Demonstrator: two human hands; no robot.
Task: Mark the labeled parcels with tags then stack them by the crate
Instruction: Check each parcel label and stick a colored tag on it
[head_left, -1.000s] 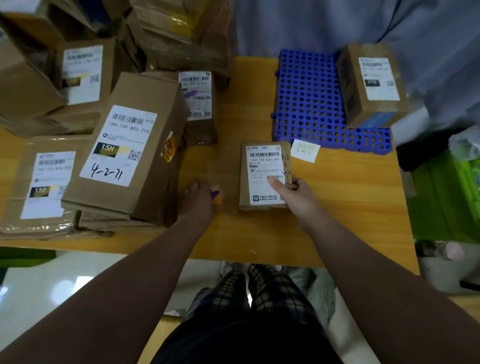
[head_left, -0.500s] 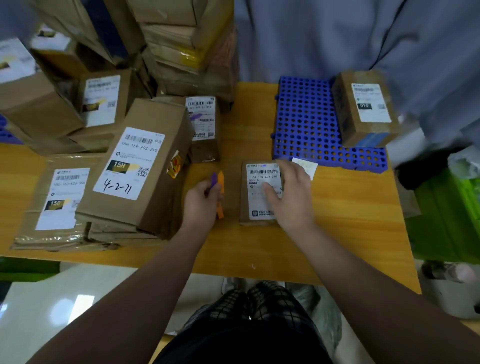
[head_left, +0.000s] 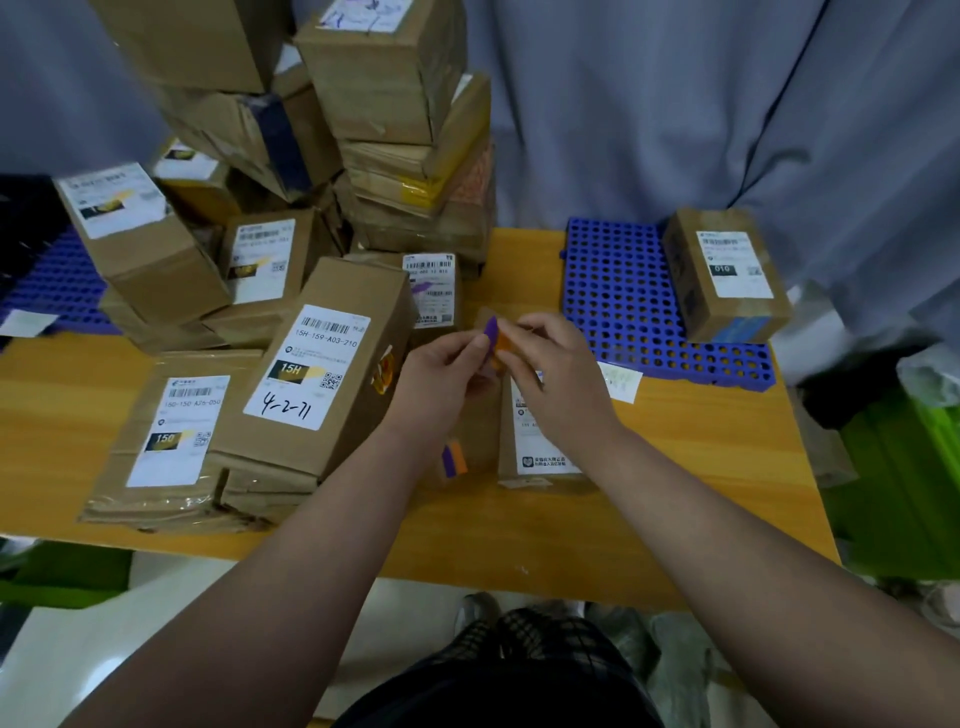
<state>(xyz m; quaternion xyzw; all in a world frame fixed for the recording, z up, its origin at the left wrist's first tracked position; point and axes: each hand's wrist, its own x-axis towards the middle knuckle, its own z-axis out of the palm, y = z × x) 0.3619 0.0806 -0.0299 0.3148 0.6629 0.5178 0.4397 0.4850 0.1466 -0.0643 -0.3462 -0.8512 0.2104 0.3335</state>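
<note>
Purple and orange tags (head_left: 493, 339) are pinched between the fingertips of the left hand (head_left: 447, 374) and the right hand (head_left: 558, 384), above a small labelled parcel (head_left: 540, 447) lying flat on the wooden table (head_left: 675, 493). Beyond it, a blue plastic grid (head_left: 618, 301) carries another parcel (head_left: 727, 275).

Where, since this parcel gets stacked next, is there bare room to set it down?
Bare: the blue mat left of the lone parcel; the table right of the small parcel, below the mat. Crowded: the table's left, heaped with boxes.
</note>
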